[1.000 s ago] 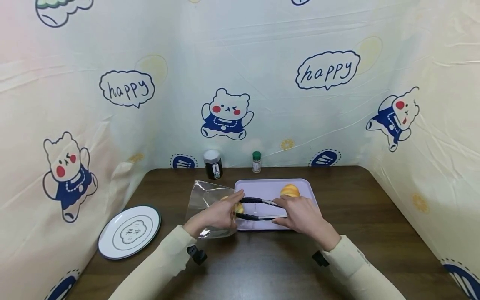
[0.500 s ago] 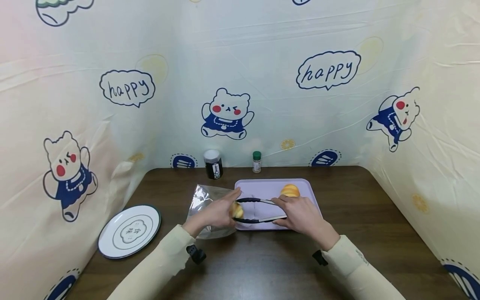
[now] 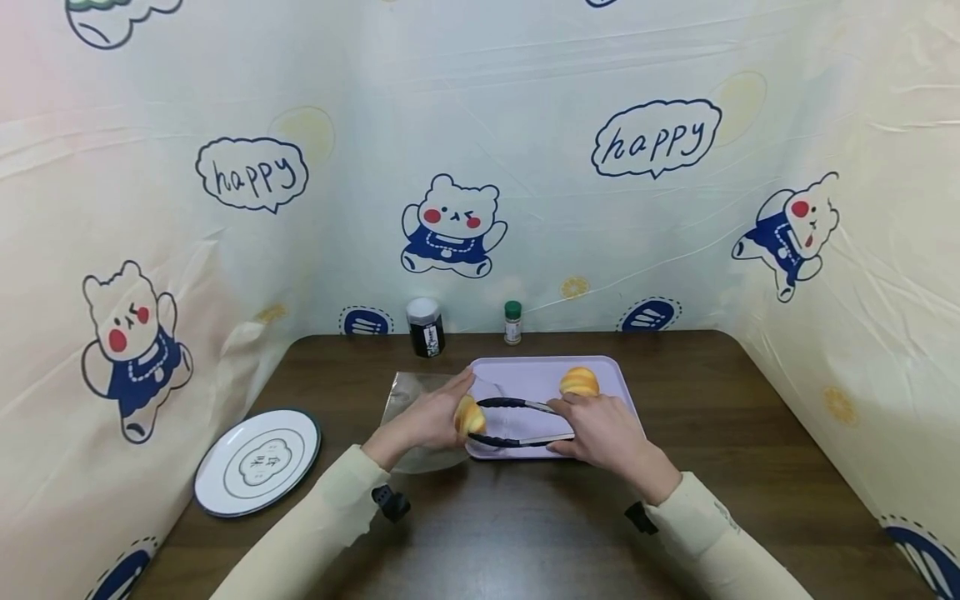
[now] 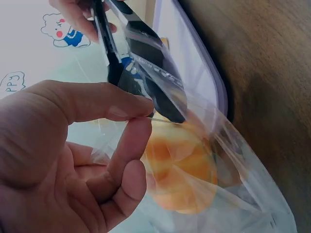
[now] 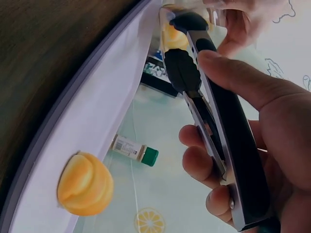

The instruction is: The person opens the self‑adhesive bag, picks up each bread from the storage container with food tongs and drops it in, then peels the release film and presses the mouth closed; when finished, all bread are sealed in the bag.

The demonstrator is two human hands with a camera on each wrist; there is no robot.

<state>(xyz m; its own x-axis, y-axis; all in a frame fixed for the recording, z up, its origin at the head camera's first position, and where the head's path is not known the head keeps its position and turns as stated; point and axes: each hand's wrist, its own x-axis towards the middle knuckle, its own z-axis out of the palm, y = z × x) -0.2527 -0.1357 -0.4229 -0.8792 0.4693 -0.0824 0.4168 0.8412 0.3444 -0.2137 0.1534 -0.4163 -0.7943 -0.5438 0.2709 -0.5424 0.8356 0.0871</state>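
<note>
My left hand (image 3: 431, 417) pinches the rim of a clear plastic bag (image 4: 252, 194) between thumb and forefinger, just over the tray's left edge. Inside the bag lies a striped golden bread roll (image 4: 182, 170), seen through the film. My right hand (image 3: 603, 429) grips black and silver tongs (image 5: 226, 126) by the handles. The tongs reach left into the bag's mouth, their black tips spread apart close to the roll. A second bread roll (image 3: 580, 382) sits on the lilac tray (image 3: 525, 372), behind my right hand.
A white plate (image 3: 257, 462) with a dark rim lies at the table's left. At the back edge stand a dark jar with a pale lid (image 3: 426, 327) and a small green-capped bottle (image 3: 513, 323). Patterned cloth surrounds the table on the visible sides.
The tong tips have spread wider apart. The roll at the tips has shifted slightly left with the bag, and the bag's upper edge has sunk. The second roll stays put.
</note>
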